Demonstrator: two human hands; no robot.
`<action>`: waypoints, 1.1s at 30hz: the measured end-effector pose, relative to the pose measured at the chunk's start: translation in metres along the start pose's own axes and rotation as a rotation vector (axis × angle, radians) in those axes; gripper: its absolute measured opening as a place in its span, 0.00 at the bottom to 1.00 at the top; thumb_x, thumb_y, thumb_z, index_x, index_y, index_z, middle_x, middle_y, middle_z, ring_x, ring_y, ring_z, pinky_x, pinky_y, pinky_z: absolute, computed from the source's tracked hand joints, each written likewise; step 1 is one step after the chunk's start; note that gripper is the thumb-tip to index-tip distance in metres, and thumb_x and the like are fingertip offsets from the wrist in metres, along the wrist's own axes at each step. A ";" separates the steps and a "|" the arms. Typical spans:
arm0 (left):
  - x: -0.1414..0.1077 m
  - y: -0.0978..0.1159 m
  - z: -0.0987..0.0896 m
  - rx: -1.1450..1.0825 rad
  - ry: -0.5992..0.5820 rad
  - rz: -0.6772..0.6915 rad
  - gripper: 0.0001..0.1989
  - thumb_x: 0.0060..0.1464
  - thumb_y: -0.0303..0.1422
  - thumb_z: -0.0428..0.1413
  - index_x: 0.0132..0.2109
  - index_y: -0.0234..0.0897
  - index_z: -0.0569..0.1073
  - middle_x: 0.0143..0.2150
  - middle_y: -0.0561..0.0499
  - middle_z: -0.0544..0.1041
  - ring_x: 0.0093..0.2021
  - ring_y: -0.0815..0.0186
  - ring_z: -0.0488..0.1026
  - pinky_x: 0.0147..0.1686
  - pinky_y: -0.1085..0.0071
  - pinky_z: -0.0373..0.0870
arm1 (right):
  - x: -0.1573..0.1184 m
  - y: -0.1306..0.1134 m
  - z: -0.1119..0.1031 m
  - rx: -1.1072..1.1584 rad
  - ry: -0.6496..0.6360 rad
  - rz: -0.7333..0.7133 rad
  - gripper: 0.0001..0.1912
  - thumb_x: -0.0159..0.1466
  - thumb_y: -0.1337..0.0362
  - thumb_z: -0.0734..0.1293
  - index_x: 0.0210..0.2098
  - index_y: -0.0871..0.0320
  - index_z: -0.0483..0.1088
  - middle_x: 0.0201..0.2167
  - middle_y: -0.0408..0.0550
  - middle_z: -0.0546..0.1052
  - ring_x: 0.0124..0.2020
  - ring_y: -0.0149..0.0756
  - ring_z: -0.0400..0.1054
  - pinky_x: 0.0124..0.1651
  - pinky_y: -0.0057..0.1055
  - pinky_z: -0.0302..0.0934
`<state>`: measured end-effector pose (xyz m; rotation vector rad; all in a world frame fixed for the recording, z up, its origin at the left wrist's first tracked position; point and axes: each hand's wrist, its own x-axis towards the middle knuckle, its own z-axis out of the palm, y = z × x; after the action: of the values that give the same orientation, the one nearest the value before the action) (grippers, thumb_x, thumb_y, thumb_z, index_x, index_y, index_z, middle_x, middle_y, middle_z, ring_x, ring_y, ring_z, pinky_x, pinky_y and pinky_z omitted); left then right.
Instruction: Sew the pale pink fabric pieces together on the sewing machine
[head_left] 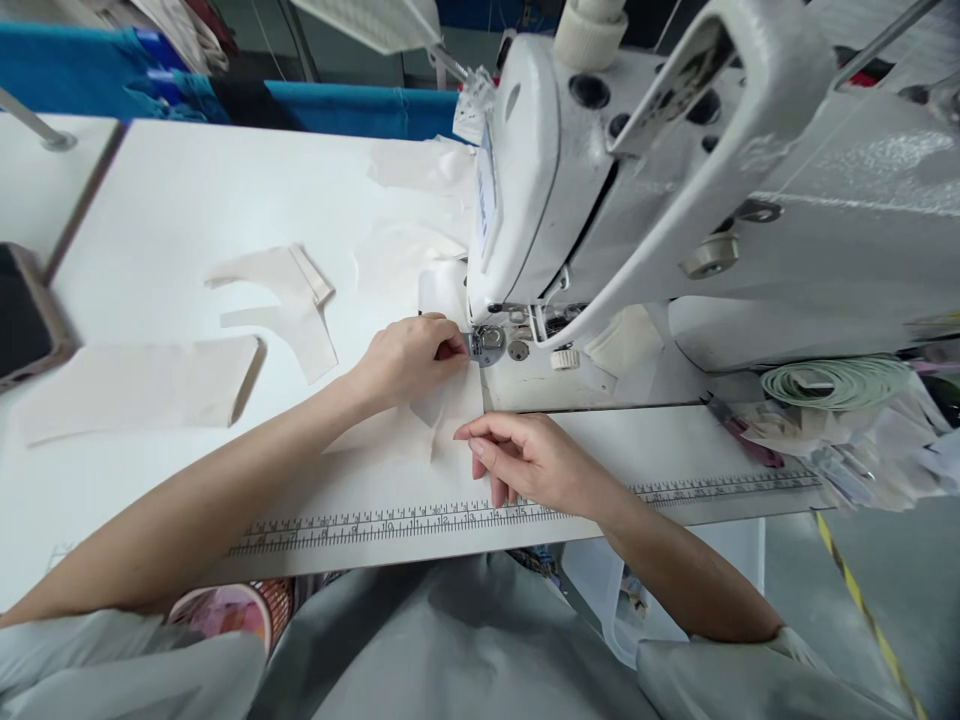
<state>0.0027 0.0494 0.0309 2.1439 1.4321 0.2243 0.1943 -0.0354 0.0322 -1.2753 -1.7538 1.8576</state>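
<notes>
A pale cream fabric piece lies at the needle area of the white sewing machine. My left hand rests on it just left of the presser foot, fingers bent and closed on the cloth by the needle plate. Nearer the table's front edge, my right hand is beside the lower right edge of the fabric. Its index finger reaches toward the cloth, the thumb lies a little apart below it, and the other fingers curl loosely. Part of the cloth is hidden under my left hand.
Cut fabric pieces and a longer folded piece lie at left, near a phone-like dark object. A printed ruler runs along the front edge. At right are a green coil, snips and scraps.
</notes>
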 end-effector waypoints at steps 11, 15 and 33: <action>0.001 0.000 0.000 0.014 -0.009 -0.002 0.09 0.55 0.34 0.52 0.37 0.38 0.76 0.38 0.50 0.76 0.35 0.64 0.71 0.35 0.70 0.63 | 0.004 0.009 -0.004 -1.114 0.536 -0.373 0.18 0.72 0.64 0.54 0.52 0.57 0.73 0.33 0.48 0.77 0.30 0.29 0.68 0.30 0.28 0.55; 0.002 0.000 0.000 0.024 -0.006 -0.014 0.09 0.55 0.34 0.52 0.37 0.37 0.76 0.38 0.50 0.77 0.36 0.63 0.72 0.35 0.70 0.64 | 0.005 0.009 -0.004 -1.307 0.524 -0.356 0.20 0.72 0.63 0.54 0.57 0.57 0.70 0.35 0.48 0.75 0.31 0.31 0.67 0.33 0.30 0.58; 0.006 -0.002 0.000 0.028 -0.029 -0.002 0.08 0.56 0.33 0.53 0.36 0.38 0.76 0.40 0.51 0.78 0.38 0.64 0.73 0.38 0.69 0.67 | 0.007 0.006 -0.003 -1.378 0.485 -0.302 0.19 0.72 0.60 0.55 0.57 0.55 0.69 0.37 0.49 0.72 0.32 0.32 0.65 0.33 0.30 0.58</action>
<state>0.0039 0.0555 0.0289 2.1587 1.4288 0.1726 0.1947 -0.0299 0.0247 -1.4393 -2.6781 -0.0766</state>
